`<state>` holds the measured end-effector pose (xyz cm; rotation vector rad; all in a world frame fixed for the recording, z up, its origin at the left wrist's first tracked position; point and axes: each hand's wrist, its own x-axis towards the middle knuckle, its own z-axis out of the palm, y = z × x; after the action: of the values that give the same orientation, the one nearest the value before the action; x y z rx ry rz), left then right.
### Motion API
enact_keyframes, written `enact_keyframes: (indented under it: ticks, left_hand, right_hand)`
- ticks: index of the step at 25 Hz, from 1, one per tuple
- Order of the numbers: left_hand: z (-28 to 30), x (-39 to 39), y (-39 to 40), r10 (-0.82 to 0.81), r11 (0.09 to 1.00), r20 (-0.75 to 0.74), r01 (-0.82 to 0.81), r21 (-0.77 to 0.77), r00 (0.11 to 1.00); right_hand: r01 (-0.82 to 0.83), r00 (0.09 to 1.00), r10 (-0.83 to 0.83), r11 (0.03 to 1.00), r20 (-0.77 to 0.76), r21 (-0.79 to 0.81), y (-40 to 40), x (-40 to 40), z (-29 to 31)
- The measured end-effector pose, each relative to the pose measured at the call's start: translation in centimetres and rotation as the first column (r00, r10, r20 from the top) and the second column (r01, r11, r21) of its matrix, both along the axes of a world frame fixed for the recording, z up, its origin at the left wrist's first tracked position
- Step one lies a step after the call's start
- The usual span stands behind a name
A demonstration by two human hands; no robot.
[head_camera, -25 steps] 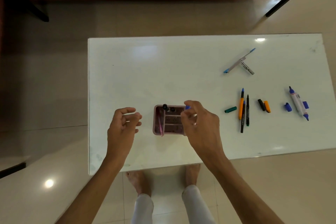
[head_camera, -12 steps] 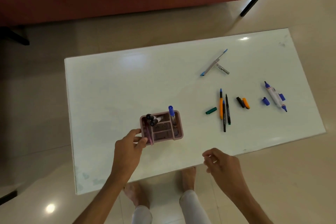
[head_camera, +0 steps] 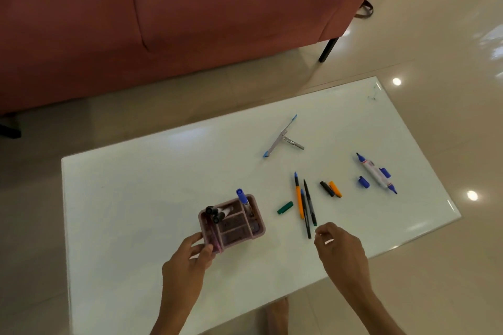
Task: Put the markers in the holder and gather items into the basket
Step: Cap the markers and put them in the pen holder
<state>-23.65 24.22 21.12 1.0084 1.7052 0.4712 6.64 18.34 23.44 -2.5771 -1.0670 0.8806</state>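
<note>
At the near left of the glossy white bench (head_camera: 122,198), left hand (head_camera: 185,272), fingers (head_camera: 205,253) pinched on the near corner of the holder (head_camera: 257,234): a squat, dusty-pink plastic box with rounded corners, split into several compartments. Inside, black-capped markers (head_camera: 215,213) leaning at the far left corner, a slim pink pen (head_camera: 213,236) along the left wall, one blue-capped marker (head_camera: 241,196) upright at the far right corner. Just right of the holder, a short green cap (head_camera: 285,207) lying loose. Next, three thin pens side by side: an orange pen (head_camera: 299,198) with a blue tip, two black pens (head_camera: 310,204) beside it. Hovering over the near ends of those pens, right hand (head_camera: 341,255), thumb and forefinger loosely curled toward each other, nothing clearly held, contact with the pens impossible to tell. Further right, a black cap (head_camera: 326,188) and an orange cap (head_camera: 335,189) touching. Farther back on the bench, a metal compass (head_camera: 283,137) with blue tips. Near the right end, a stubby blue cap (head_camera: 363,182) beside a fat white double-ended marker (head_camera: 376,173) with blue tips. Beyond the bench, a red fabric sofa (head_camera: 217,22) on pale polished floor.
</note>
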Motion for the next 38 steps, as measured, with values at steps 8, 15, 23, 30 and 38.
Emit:
enact_keyframes:
  ticks: [8, 15, 23, 30, 38]
  left_hand:
    - [3.0, 5.0, 0.1, 0.033, 0.953, -0.266, 0.05, 0.3, 0.963]
    - [4.8, 14.6, 1.6, -0.491, 0.754, -0.25, 0.551, 0.359, 0.835]
    - [-2.7, 22.2, 5.0, -0.475, 0.84, -0.311, 0.529, 0.118, 0.823]
    - [-5.1, 24.3, 5.9, -0.503, 0.836, -0.393, 0.548, 0.004, 0.77]
    - [-5.7, 24.9, 7.3, -0.525, 0.796, -0.462, 0.605, 0.032, 0.715]
  right_hand:
    - [0.013, 0.985, -0.022, 0.999, 0.174, 0.049, 4.3, 5.7, -2.3]
    - [-0.027, 0.983, 0.018, 0.998, 0.182, 0.05, 6.8, 11.4, -5.0]
    - [-0.078, 0.994, 0.075, 0.997, 0.084, 0.03, 6.4, 13.6, -8.3]
    - [-0.121, 0.992, 0.121, 0.993, 0.036, 0.004, 6.2, 15.3, -9.2]
    - [0.153, 0.983, -0.154, 0.988, -0.099, -0.021, 4.2, 15.1, -7.8]
